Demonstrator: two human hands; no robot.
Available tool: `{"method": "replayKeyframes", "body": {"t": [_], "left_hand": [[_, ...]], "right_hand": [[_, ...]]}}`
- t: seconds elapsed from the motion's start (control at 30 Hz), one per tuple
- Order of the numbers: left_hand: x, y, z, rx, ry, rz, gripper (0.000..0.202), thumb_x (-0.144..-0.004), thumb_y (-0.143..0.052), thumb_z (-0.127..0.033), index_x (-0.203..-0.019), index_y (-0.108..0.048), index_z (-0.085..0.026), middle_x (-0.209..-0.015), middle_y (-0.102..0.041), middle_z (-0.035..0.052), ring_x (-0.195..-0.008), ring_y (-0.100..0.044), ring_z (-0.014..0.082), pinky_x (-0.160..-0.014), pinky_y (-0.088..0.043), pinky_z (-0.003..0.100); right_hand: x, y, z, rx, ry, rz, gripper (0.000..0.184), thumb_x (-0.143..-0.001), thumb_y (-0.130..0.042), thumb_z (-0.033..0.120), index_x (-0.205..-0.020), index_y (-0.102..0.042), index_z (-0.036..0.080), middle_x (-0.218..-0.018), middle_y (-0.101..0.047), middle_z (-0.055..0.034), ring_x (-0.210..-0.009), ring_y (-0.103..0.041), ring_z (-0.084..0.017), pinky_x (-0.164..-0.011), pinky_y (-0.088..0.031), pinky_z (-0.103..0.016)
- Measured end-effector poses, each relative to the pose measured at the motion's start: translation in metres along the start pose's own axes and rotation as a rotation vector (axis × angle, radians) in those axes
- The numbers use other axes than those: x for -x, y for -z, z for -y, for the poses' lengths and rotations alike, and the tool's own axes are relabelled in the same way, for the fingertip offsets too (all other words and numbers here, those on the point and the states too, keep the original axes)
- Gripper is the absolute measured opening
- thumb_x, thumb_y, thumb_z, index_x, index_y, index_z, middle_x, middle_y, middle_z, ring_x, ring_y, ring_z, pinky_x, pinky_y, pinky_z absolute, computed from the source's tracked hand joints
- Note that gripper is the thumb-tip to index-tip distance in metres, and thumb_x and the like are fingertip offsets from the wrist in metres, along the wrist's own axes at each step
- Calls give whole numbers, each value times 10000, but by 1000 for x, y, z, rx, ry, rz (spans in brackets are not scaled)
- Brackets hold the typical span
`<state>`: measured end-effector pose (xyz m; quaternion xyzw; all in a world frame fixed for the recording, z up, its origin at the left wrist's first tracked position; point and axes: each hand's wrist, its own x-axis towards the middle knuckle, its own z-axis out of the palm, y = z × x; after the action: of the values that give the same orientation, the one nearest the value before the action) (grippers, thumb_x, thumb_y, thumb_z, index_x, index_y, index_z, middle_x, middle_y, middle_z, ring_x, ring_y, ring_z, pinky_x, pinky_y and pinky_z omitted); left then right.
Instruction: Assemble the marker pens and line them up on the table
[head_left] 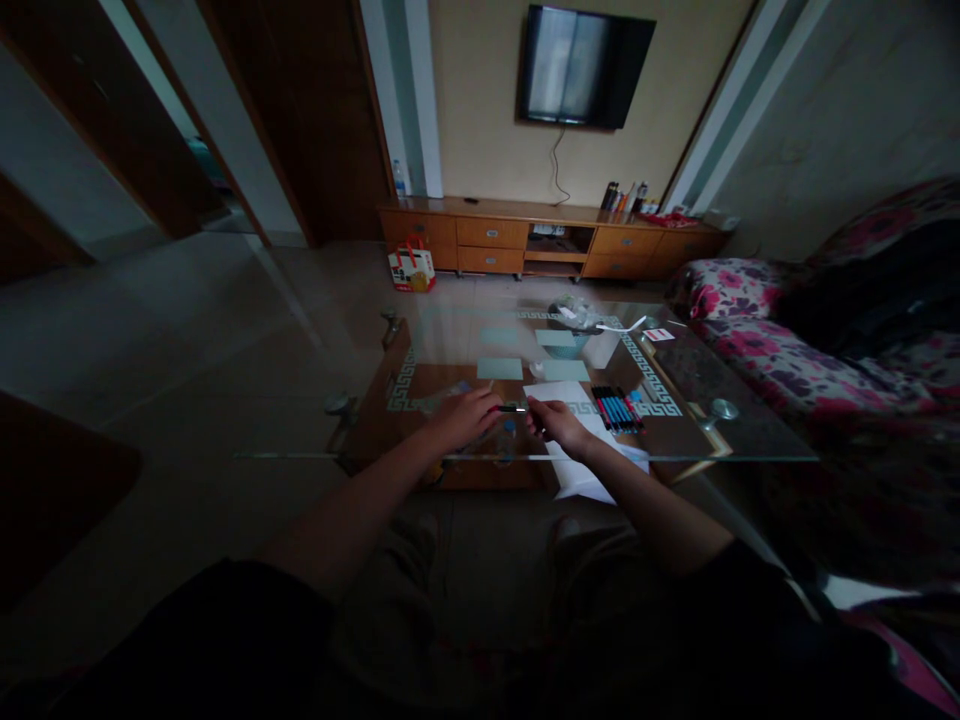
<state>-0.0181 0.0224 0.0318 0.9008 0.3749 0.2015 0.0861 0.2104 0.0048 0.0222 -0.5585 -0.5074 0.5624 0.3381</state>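
Above the near part of the glass table [517, 455], a slim pen [512, 408] with a dark body and a light, shiny section spans the gap between my hands. My left hand [466, 418] is closed on its reddish end. Fingers of my right hand [556, 424] pinch the other end, hiding whatever part lies inside them. Beneath and beside the right hand are white paper sheets [574, 478], reaching over the front edge. To the right of that hand, several blue, red and black pens [618, 410] lie side by side in a row.
Farther back on the glass stand a bowl with a clear plastic bag [576, 314] and a small white card [658, 335]. A flowered sofa [750, 330] borders the right side. Beyond the table are a wooden TV cabinet [491, 234] and a paper bag [412, 268].
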Motion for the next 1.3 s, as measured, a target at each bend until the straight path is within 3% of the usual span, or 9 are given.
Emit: {"method": "replayKeyframes", "body": {"t": [0.3, 0.5, 0.83, 1.3], "left_hand": [[-2, 0, -3, 32, -7, -3, 208, -957, -518, -381, -1074, -602, -231, -1050, -624, 29, -916, -605, 170, -811, -461, 280], [-1, 4, -4, 4, -32, 5, 226, -980, -471, -379, -985, -618, -208, -998, -630, 37, -900, -602, 169, -801, -449, 274], [0, 5, -4, -15, -32, 38, 299, -988, -439, -406, -1012, -670, -217, -988, -660, 53, -891, -617, 181, -773, -449, 282], [0, 8, -4, -13, -34, 67, 273, -982, -451, -373, -977, -673, -215, -953, -659, 46, -896, -621, 174, -790, -451, 272]], "right_hand": [[1, -3, 1, -21, 0, 41, 520, -820, -595, 646, -666, -594, 150, -555, -585, -19, -473, -456, -83, -455, -319, -211], [2, -1, -2, -88, 17, 85, 480, -804, -636, 616, -714, -607, 146, -596, -580, -3, -485, -451, -73, -458, -307, -207], [-5, -1, -11, -145, 97, 100, 447, -753, -711, 570, -724, -664, 126, -658, -632, -21, -548, -503, -79, -528, -373, -220], [-6, 1, -9, -84, 129, 97, 507, -711, -717, 628, -724, -685, 122, -648, -650, -30, -551, -505, -89, -546, -391, -231]]}}
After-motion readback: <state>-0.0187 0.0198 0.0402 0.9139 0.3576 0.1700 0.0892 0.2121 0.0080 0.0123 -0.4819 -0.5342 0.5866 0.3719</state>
